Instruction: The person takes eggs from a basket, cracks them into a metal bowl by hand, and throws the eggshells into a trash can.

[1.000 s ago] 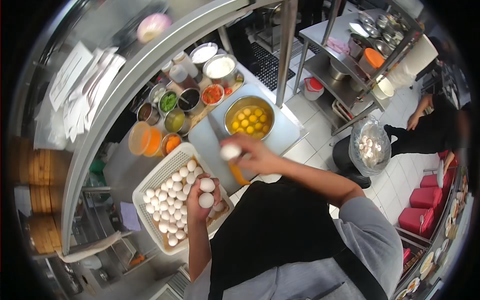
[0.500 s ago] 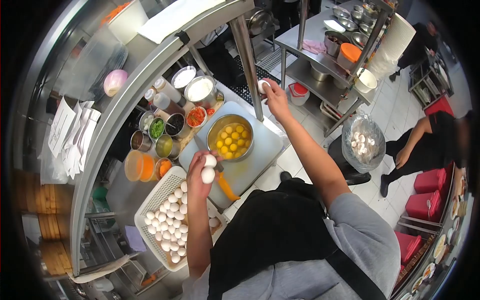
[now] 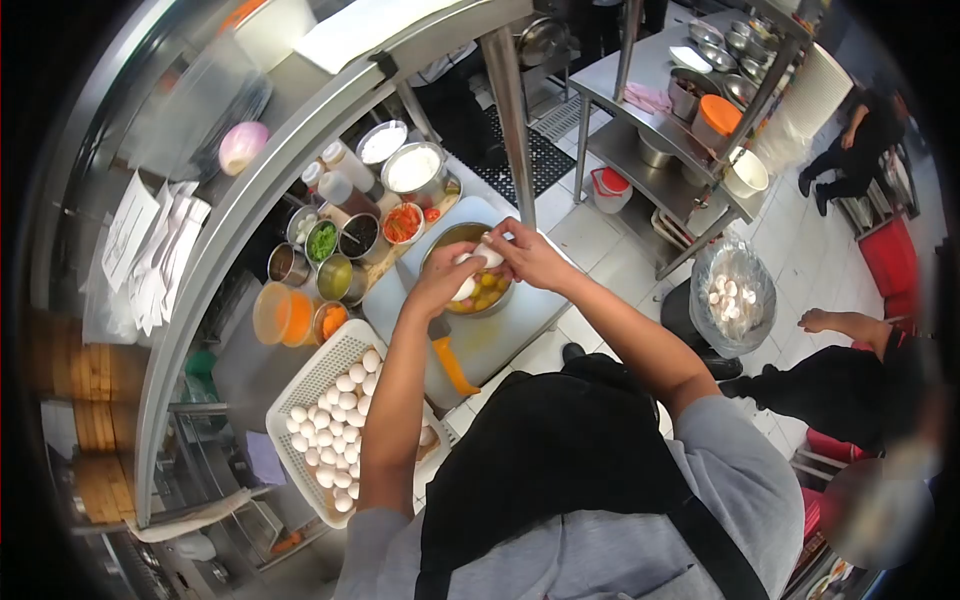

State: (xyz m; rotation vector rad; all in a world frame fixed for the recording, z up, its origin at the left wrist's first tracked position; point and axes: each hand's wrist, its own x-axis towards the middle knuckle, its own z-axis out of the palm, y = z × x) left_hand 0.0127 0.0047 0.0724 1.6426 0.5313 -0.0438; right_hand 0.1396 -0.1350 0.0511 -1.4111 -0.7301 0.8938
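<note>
**Inspector:** Start at the far left.

**Assistant:** A perforated plastic basket [image 3: 310, 378] of whole white eggs [image 3: 335, 415] stands left of and nearer the wearer than the left hand, partly behind that forearm. The cutting board [image 3: 385, 308] lies beneath both hands.

**Inspector:** Left hand?

**Assistant:** The left hand [image 3: 440, 282] is curled closed around the lower egg [image 3: 464, 288], its fingers also reaching the upper egg [image 3: 490, 256]. Just below it on the board lies a knife with an orange handle [image 3: 453, 362]. Recommendation: keep that wrist clear of the blade, and grip the lower egg with the palm side, lightly, leaving the fingertips free.

**Inspector:** Directly under the hands?

**Assistant:** A steel mixing bowl [image 3: 455, 236] containing yolks [image 3: 488, 292], partly covered from view. Advice: work low and central over it, so nothing lands on the rim and yolks suffer no drop.

**Inspector:** Right hand?

**Assistant:** The right hand [image 3: 525, 258] has its fingertips pinched on the upper egg, close against the left. Whether its shell is cracked cannot be told. In my judgement, even thumb pressure pulling outward would limit fragments.

**Inspector:** Farther right?

**Assistant:** A bag-lined bin [image 3: 735, 330] with eggshells [image 3: 728, 292], well apart from the right hand.
</note>
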